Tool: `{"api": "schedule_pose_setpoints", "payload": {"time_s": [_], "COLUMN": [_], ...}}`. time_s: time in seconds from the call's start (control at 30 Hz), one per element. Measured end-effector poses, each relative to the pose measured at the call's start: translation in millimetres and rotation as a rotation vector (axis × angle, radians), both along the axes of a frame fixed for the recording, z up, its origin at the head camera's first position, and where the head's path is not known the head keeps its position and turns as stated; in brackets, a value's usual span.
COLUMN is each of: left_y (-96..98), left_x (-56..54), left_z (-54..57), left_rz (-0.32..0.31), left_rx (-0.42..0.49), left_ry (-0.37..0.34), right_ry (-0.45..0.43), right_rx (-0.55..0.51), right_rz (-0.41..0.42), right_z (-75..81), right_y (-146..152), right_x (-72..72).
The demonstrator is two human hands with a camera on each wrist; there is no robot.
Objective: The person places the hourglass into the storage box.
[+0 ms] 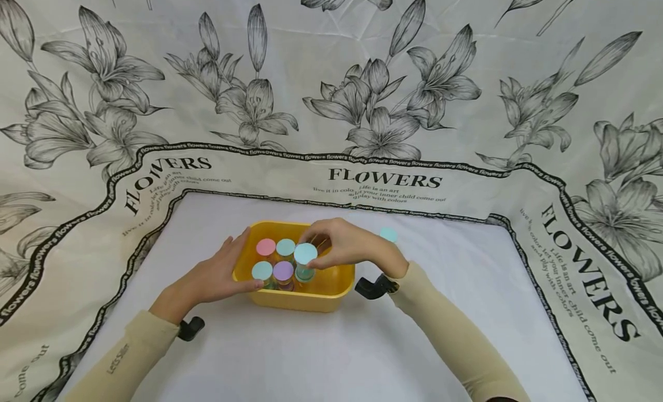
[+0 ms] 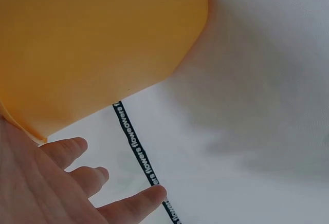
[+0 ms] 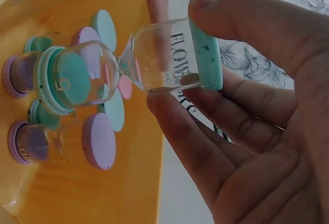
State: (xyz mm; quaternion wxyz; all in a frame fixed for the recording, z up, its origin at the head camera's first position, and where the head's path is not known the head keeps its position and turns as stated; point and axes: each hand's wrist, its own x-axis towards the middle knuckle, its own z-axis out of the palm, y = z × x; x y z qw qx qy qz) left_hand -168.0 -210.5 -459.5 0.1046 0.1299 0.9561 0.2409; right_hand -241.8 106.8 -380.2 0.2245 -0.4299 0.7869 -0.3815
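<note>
In the head view my right hand (image 1: 346, 242) holds an hourglass (image 1: 305, 254) by its upper cap, over the yellow bin (image 1: 297, 302). The right wrist view shows thumb and fingers round the teal cap of this hourglass (image 3: 72, 77), its clear glass, teal sand and a "5" on its lower end. My left hand (image 1: 213, 275) rests on the left end of the bin, thumb along the front rim. From the left wrist, its fingers (image 2: 131, 203) extend past the bin rim. Inside stand several more hourglasses, including a pink-capped one (image 1: 266, 247) and a purple-capped one (image 1: 283, 270).
Behind my right forearm, a light teal round cap (image 1: 388, 235) shows on the white tabletop (image 1: 290, 356). A flower-printed cloth (image 1: 362, 120) rises behind and at both sides, with a dark lettered border. Bin walls surround the hourglasses.
</note>
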Motion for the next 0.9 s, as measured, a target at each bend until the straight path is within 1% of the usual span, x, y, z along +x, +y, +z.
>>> {"api": "schedule_pose_setpoints", "payload": {"time_s": [0.1, 0.43, 0.7, 0.9], "left_y": [-0.4, -0.4, -0.1, 0.2], "left_x": [-0.6, -0.6, -0.4, -0.2], "left_z": [0.7, -1.0, -1.4, -0.7], "left_rz": [0.005, 0.013, 0.009, 0.011], "left_rx": [-0.001, 0.008, 0.007, -0.001], "left_ry": [-0.01, -0.021, -0.016, -0.014], "right_ry": [-0.011, 0.071, 0.118, 0.132], "right_rx": [0.039, 0.231, 0.324, 0.362], "right_rz": [0.043, 0.141, 0.189, 0.223], "right_z": [-0.9, -11.3, -18.0, -22.1], "right_y": [-5, -19, -25, -30], "right_x": [-1.6, -9.7, -19.1, -24.7]}}
